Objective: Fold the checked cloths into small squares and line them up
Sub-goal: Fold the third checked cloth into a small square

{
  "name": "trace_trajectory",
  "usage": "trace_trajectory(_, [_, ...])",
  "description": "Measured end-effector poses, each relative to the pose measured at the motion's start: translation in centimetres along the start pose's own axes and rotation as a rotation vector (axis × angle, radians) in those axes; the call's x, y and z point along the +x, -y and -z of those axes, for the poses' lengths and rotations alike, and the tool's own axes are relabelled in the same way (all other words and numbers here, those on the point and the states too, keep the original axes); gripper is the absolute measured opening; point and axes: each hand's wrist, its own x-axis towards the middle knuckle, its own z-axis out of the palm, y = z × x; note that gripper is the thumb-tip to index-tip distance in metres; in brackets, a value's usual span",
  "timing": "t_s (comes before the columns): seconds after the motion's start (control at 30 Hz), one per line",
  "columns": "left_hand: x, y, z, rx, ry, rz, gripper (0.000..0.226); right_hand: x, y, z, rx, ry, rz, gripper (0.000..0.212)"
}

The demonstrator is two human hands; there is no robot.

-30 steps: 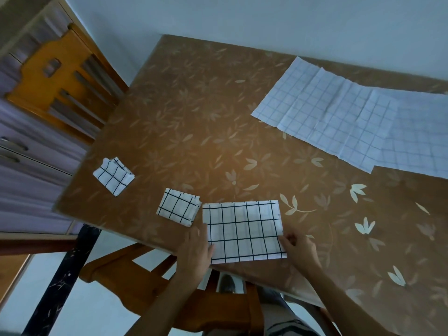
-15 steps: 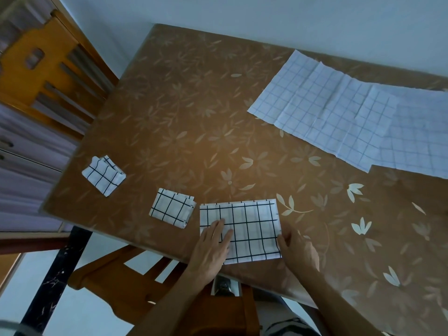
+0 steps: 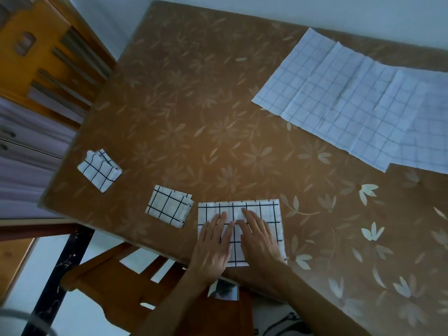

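Pressing the cloth flat at the near table edge with left hand and right hand, fingers straight, gripping nothing. Now working side by side at mid-cloth, having shifted the right hand inward from the cloth's right edge half a second ago. Lying unmoved just left: first square, then second square. Lying unchanged far right: open cloth, overlapping another open cloth.
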Motion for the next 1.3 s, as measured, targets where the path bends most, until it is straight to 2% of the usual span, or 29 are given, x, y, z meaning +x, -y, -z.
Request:
trace_trajectory(0.07, [0.6,0.1,-0.2,0.03,0.024,0.021,0.08,0.4,-0.2,-0.1,-0.011,0.104,0.019,0.064])
trace_trajectory(0.17, [0.8,0.3,-0.2,0.057,0.036,0.04,0.075,0.4,-0.7,-0.2,-0.028,0.101,0.016,0.061])
trace_trajectory(0.23, [0.7,0.6,-0.3,0.035,0.032,0.067,0.073,0.2,-0.9,-0.4,-0.007,0.123,0.033,0.084])
trace_trajectory(0.27, [0.6,0.8,-0.4,0.02,0.033,0.076,0.074,0.1,-1.1,-0.6,-0.007,0.123,0.047,0.089])
trace_trajectory(0.4, [0.6,1.2,-0.9,-0.002,0.03,0.083,0.076,0.0,-3.2,-1.7,-0.104,0.132,0.126,0.062])
trace_trajectory(0.5, [0.6,1.3,-1.1,-0.048,-0.012,0.059,0.077,-0.1,-4.3,-2.5,-0.172,0.119,0.184,0.064])
trace_trajectory(0.63, [0.4,1.5,-1.5,-0.072,-0.052,0.041,0.079,-0.2,-4.1,-2.7,-0.216,0.1,0.169,0.066])
trace_trajectory(0.83, [0.5,2.1,-0.3,-0.134,0.006,0.042,0.079,-0.3,-3.7,-1.9,-0.196,0.143,0.158,0.065])
trace_trajectory(1.0, [0.3,1.7,0.8,-0.047,-0.097,0.137,0.076,0.2,-2.6,-0.3,-0.018,0.148,0.086,0.069])
trace_trajectory(1.1, [0.0,0.7,1.4,-0.036,-0.145,0.197,0.072,-0.6,-2.2,0.1,-0.051,0.017,0.082,0.063])
trace_trajectory(1.17, [-0.4,0.0,1.7,-0.136,-0.157,0.298,0.068,-1.8,-2.2,0.0,-0.014,-0.099,0.098,0.049])
trace_trajectory(1.3, [-2.0,-0.6,2.9,-0.456,-0.278,0.535,0.043,-4.9,-2.0,-0.2,0.067,-0.213,0.088,0.026])
